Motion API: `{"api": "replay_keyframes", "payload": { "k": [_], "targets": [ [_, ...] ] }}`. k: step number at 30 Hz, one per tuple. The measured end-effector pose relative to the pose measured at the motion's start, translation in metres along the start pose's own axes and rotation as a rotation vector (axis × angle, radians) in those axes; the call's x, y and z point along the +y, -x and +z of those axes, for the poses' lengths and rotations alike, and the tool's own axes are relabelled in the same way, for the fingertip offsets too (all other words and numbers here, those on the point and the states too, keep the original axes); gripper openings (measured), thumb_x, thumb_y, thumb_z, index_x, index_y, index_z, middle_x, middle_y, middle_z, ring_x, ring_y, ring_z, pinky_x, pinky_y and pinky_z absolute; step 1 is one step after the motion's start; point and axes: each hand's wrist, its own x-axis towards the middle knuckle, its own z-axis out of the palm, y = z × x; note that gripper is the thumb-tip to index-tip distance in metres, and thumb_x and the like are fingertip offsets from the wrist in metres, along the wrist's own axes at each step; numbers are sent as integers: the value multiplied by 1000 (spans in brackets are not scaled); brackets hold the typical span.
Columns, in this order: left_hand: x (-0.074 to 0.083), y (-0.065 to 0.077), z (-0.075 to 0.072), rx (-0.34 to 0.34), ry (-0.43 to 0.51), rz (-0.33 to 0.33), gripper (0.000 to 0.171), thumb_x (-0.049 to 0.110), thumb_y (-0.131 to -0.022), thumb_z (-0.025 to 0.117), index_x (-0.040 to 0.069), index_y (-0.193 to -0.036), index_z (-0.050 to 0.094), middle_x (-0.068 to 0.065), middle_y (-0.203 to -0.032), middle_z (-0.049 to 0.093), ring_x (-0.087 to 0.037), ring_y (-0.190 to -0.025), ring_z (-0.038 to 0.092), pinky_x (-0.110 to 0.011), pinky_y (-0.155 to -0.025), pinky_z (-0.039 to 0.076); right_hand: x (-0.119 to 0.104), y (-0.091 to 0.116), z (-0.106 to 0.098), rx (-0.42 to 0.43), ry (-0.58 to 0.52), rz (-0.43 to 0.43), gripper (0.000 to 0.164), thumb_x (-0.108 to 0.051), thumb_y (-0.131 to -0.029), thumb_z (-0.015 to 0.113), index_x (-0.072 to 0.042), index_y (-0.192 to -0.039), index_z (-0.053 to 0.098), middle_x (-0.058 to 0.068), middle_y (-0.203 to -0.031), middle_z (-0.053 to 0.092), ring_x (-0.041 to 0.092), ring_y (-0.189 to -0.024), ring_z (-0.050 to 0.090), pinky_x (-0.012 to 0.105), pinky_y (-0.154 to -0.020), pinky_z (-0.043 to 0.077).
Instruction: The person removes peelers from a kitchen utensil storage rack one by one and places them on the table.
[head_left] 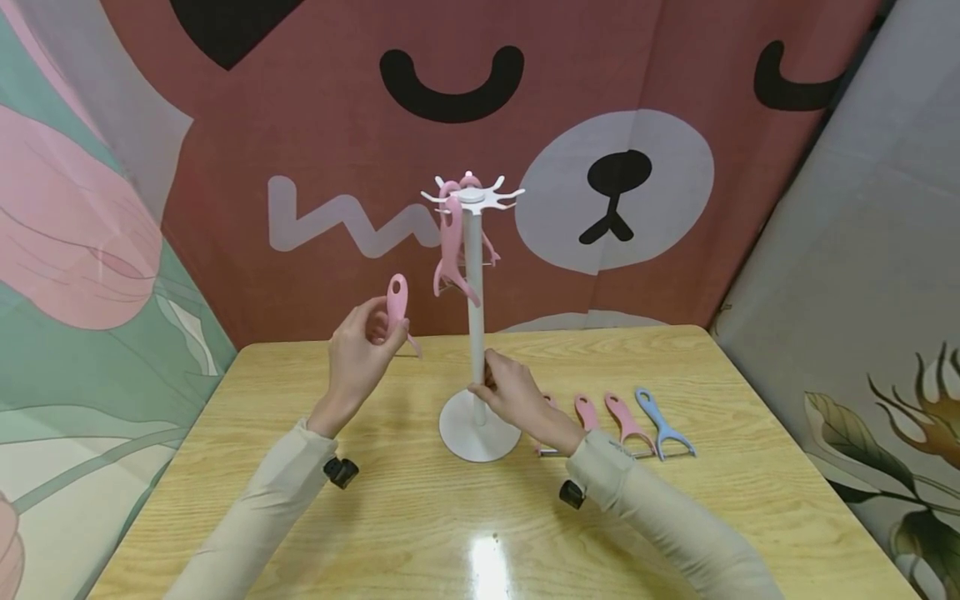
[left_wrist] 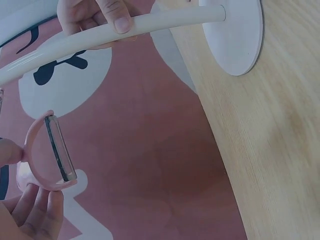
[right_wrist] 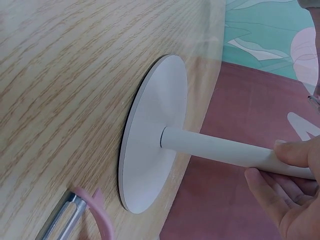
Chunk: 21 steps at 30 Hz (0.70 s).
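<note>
A pink peeler [head_left: 397, 302] is pinched between the thumb and fingers of my left hand [head_left: 358, 354], raised above the table to the left of a white stand. Its handle, with a hole at the end, points up, and the blade end [left_wrist: 61, 148] shows in the left wrist view. My right hand [head_left: 517, 392] grips the pole [head_left: 476, 308] of the white stand low down, above its round base [head_left: 480, 442]. Pink peelers [head_left: 452, 242] hang from hooks on the left and back of the stand's top [head_left: 472, 197].
To the right of the base lie several peelers on the table [head_left: 390, 517]: pink ones [head_left: 619, 412], one partly behind my right wrist, and a blue one [head_left: 660, 421] at the end. A printed cloth [head_left: 337, 125] hangs behind the table.
</note>
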Motion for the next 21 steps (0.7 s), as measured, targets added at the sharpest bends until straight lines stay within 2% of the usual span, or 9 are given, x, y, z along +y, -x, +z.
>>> {"api": "replay_keyframes", "payload": {
  "k": [10,21],
  "targets": [
    [-1,3,0,-23,-29,-4,38,17,-86,78,-2,-117,66,-10,-81,66,-21,-67,66,-33,-58,50,0,0,0,-6,7,3,25,-8,-88,75,0,-102,56,7,-85,63,15,-72,66,20,-60,53],
    [-4,8,1,-81,-59,-71,39,21,-87,76,-1,-117,66,-9,-83,68,-24,-71,67,-37,-61,47,0,0,0,-4,11,9,24,-8,-88,76,-1,-101,57,6,-83,63,15,-71,65,20,-59,53]
  ]
}}
